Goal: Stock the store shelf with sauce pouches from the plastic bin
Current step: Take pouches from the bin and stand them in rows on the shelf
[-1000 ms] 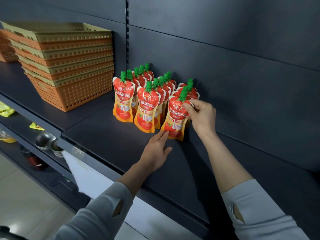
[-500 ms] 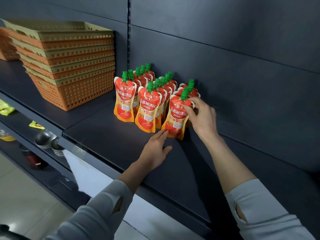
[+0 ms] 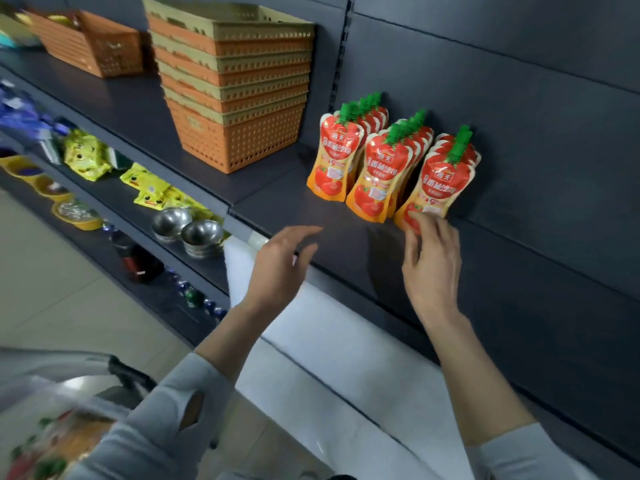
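Observation:
Three rows of red and orange sauce pouches with green caps stand upright on the dark shelf, against its back panel. My right hand has its fingers spread, the fingertips touching the bottom of the front pouch of the right row. My left hand hovers open above the shelf's front edge, holding nothing. A clear plastic bin with blurred pouches inside shows at the bottom left corner.
A stack of orange and tan baskets stands left of the pouches, another orange stack further left. The lower shelf holds yellow packets and steel bowls. A white panel hangs under the shelf edge.
The camera has swung left and down, bringing the bin into view. My right hand slid from the front pouch's top to its bottom. My left hand lifted off the shelf and drew back.

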Demonstrator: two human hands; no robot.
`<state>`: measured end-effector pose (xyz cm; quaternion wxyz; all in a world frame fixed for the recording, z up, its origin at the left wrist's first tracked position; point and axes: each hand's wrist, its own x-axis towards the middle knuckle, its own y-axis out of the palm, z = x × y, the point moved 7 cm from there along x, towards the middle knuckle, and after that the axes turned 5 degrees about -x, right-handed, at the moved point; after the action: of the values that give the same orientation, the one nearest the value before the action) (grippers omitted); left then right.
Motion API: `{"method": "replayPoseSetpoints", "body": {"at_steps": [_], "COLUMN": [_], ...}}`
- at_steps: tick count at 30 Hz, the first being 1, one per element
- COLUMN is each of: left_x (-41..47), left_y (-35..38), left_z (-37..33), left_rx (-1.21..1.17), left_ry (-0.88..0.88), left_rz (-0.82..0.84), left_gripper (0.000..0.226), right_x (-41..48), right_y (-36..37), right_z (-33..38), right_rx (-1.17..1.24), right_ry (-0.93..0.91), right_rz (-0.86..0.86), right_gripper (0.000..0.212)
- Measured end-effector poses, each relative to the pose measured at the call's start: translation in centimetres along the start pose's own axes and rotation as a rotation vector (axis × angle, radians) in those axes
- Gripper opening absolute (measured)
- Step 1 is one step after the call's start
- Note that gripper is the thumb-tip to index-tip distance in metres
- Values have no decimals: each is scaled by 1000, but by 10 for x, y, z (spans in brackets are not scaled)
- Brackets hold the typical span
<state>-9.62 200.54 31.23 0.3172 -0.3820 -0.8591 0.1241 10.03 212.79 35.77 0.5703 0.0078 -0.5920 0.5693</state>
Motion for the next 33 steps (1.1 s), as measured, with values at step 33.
{"method": "replayPoseSetpoints", "body": {"at_steps": [33], "left_x": [-489], "left_y": [-127], "left_z": [398], "left_rx": [8], "left_ry": [-1474], "left_rz": [-451], "left_gripper": [57], "right_x": [-540], "right_y": [508], "right_z": [439], "right_rx": [-276], "right_ry": [-796], "right_rz": [1580], "right_gripper": [81]}}
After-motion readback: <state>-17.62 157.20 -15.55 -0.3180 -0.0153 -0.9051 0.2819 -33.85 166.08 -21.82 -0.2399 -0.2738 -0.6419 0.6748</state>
